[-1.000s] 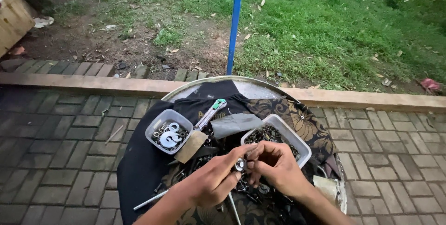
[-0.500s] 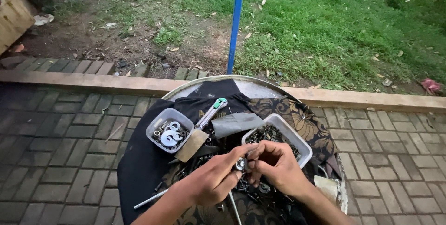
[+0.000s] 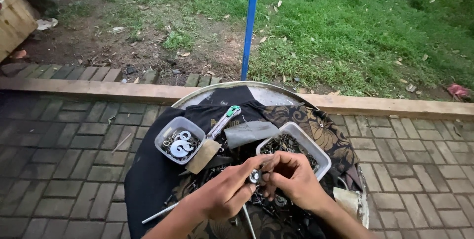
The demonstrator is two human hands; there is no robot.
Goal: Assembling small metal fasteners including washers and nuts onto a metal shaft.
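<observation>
Two hands meet over a round metal tray (image 3: 276,92) draped in black cloth (image 3: 148,179) and brown floral fabric (image 3: 321,130). Clear plastic tubs flank them: one (image 3: 179,139) holds flat shiny washers, the other (image 3: 316,152) dark screws. Left hand (image 3: 224,192) and right hand (image 3: 291,177) both pinch a small, round, silvery nut (image 3: 255,176) between curled fingertips, just above the loose hardware.

One head-worn view, looking steeply down and forward, sits close above the round counter (image 3: 276,93), with grass (image 3: 345,21) stretching beyond its far rim.
</observation>
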